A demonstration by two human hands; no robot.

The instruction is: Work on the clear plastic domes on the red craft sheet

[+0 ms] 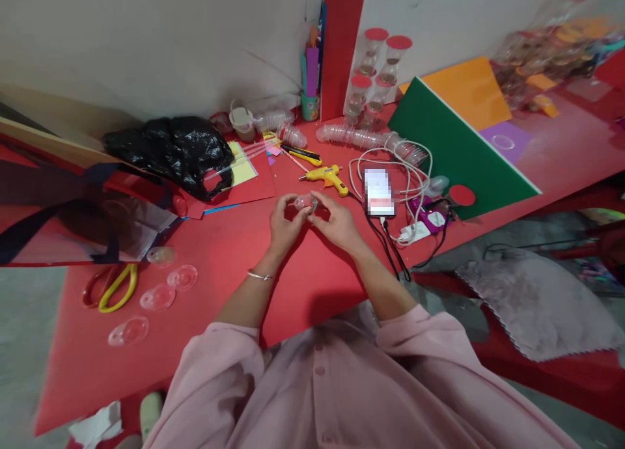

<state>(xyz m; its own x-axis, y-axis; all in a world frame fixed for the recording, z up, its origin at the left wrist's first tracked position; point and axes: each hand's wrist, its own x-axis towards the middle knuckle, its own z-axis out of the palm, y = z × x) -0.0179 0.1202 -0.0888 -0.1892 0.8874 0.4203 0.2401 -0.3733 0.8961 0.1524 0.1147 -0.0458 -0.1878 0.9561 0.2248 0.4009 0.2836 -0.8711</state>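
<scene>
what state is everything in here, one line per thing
clear plastic piece: held by left hand and right hand
smartphone: lying flat, screen lit
yellow glue gun: lying on its side
white cable: loosely looped
power strip: white plugs inserted
black plastic bag: crumpled
hourglass-shaped containers: upright, red-capped
scissors: lying down, blades hidden

Clear plastic piece [305, 203]; yellow glue gun [326, 175]; red tabletop [219, 254]; green board [449, 149]; black bag [176, 146]

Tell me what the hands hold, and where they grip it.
A small clear plastic piece, held at its opposite sides by the left hand and the right hand.
</scene>
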